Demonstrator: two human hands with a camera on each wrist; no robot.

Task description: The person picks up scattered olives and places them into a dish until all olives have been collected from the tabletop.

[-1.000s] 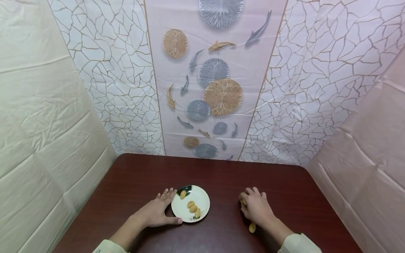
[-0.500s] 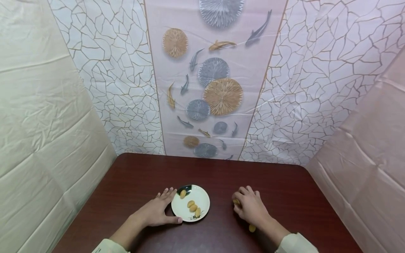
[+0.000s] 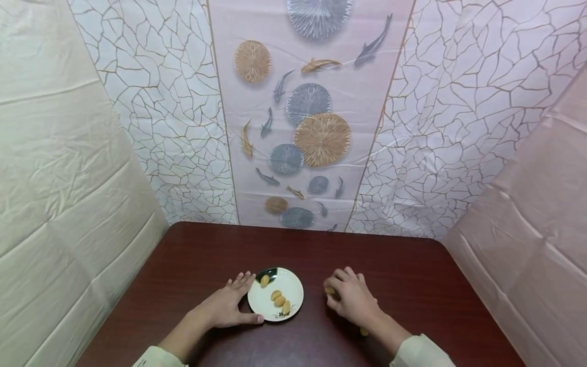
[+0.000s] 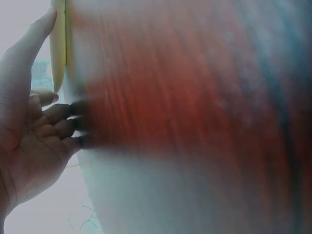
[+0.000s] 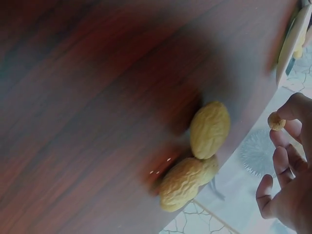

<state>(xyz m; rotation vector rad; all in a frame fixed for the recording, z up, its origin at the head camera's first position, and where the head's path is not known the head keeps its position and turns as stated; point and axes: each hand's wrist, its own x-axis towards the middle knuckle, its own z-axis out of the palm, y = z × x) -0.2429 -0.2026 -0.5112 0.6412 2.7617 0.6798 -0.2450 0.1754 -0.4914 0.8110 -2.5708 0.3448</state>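
A small white plate (image 3: pixel 294 291) with a dark patch at its rim stands near the middle of the table. Several yellow, date-like dried fruits (image 3: pixel 279 301) lie on it. My left hand (image 3: pixel 224 307) rests beside the plate, fingers extended, its thumb and fingertips at the left rim. To the plate's right, my right hand (image 3: pixel 352 299) pinches another dried fruit (image 5: pixel 276 122) between thumb and fingers. Behind that hand, more wrinkled dried fruits (image 5: pixel 209 130) lie close together on the table in the right wrist view, one partly hidden; the arm mostly covers them in the head view.
The dark red-brown table (image 3: pixel 206 250) has rounded far corners. Patterned cloth (image 3: pixel 284 204) with fish and round motifs hangs behind it, and plain pale cloth (image 3: pixel 59 204) closes off both sides. In the left wrist view the plate (image 4: pixel 59 48) appears edge-on.
My right hand has moved left toward the plate, carrying the pinched dried fruit and leaving others behind on the table. The left hand and plate have stayed in place.
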